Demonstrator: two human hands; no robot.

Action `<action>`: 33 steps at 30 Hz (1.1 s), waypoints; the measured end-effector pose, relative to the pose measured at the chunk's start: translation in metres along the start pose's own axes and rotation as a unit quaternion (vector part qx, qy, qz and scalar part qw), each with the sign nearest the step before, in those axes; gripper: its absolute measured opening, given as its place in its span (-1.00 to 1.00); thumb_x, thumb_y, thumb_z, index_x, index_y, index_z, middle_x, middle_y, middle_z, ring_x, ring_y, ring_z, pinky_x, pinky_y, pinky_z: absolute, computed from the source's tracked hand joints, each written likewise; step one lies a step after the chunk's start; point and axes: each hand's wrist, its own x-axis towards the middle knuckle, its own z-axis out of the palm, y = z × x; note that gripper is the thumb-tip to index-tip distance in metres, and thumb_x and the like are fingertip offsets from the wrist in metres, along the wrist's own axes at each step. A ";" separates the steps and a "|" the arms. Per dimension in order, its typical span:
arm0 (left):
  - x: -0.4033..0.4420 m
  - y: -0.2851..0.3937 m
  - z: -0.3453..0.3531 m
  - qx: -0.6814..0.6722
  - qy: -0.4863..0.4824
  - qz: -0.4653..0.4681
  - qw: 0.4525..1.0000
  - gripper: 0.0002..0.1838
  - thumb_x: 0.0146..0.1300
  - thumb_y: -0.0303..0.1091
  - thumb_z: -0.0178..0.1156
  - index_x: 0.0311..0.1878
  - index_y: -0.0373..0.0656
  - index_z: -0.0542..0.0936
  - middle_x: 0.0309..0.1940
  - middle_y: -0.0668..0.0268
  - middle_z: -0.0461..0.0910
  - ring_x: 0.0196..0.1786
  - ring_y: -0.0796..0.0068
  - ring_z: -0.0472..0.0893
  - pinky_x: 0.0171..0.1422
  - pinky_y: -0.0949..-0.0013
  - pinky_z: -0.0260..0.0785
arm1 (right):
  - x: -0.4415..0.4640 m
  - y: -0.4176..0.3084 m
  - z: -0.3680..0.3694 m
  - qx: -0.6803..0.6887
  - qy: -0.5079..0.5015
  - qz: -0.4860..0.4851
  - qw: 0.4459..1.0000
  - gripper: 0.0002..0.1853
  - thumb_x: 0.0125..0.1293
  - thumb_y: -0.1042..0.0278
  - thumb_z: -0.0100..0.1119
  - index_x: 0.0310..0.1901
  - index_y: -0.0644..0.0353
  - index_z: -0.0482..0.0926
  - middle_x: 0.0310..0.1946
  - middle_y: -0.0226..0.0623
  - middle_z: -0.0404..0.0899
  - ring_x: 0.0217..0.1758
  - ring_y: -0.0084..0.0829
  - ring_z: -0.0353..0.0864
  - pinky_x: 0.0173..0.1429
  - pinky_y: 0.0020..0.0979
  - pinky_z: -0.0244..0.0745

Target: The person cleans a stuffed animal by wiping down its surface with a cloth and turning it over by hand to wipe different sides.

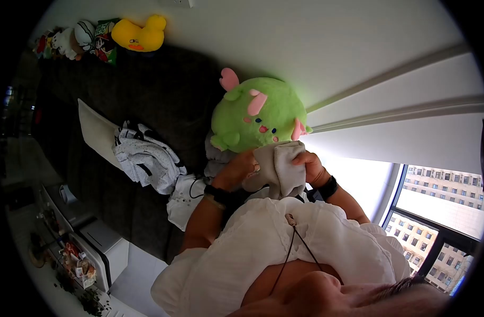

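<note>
A beige-grey folded cloth (285, 171) is held up in front of my chest, between both hands. My left hand (243, 168) is closed on its left side, with a ring on one finger and a dark band at the wrist. Gripping the right edge, my right hand (311, 165) has its thumb on the front of the fabric and a black watch at the wrist. Just beyond the cloth sits a round green plush toy (260, 113) with pink parts. What kind of garment or cloth this is, I cannot make out.
A dark sofa (141, 87) runs along the wall. On it lie a white-and-black patterned cloth (146, 158), a cream flat piece (98, 132) and a white cloth (186, 203). A yellow duck plush (140, 34) rests on the backrest. A window (427, 232) is at right, a cluttered table (80, 261) at lower left.
</note>
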 end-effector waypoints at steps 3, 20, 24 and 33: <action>0.010 -0.009 -0.017 0.052 0.008 -0.034 0.998 -0.46 0.20 -0.37 0.27 0.27 -0.29 0.52 0.01 0.37 0.64 0.01 0.60 0.59 0.07 0.47 0.43 | 0.008 -0.015 0.005 -0.056 -0.001 -0.018 0.998 -0.31 0.08 0.57 0.13 0.36 0.32 0.41 0.20 -0.10 0.59 0.23 -0.15 0.60 0.42 -0.15 0.45; 0.011 -0.016 0.062 0.324 0.148 0.334 0.873 -0.43 0.30 -0.06 0.37 0.16 -0.34 0.56 0.34 -0.08 0.38 0.30 -0.03 0.43 0.38 0.03 0.30 | 0.022 0.021 0.023 -0.107 0.062 -0.119 0.985 -0.47 0.66 0.00 -0.19 0.40 0.24 0.37 0.13 -0.28 0.60 0.14 -0.45 0.60 0.29 -0.35 0.50; 0.011 -0.016 0.042 0.425 0.193 0.318 0.825 -0.42 0.26 -0.07 0.38 0.20 -0.31 0.56 0.45 -0.07 0.28 0.38 -0.18 0.32 0.45 -0.06 0.20 | 0.020 0.020 0.034 -0.091 0.020 -0.136 0.986 -0.39 0.68 -0.09 -0.35 0.48 0.20 0.27 0.35 -0.27 0.45 0.34 -0.40 0.48 0.45 -0.30 0.36; 0.018 -0.004 0.069 0.490 0.227 0.269 0.797 -0.14 -0.02 -0.09 0.58 0.33 -0.26 0.46 0.42 -0.09 0.28 0.42 -0.17 0.29 0.47 -0.08 0.18 | 0.012 0.021 0.044 -0.150 -0.005 -0.109 0.983 -0.34 0.66 -0.10 -0.31 0.59 0.16 0.03 0.53 -0.26 0.22 0.58 -0.34 0.19 0.60 -0.27 0.12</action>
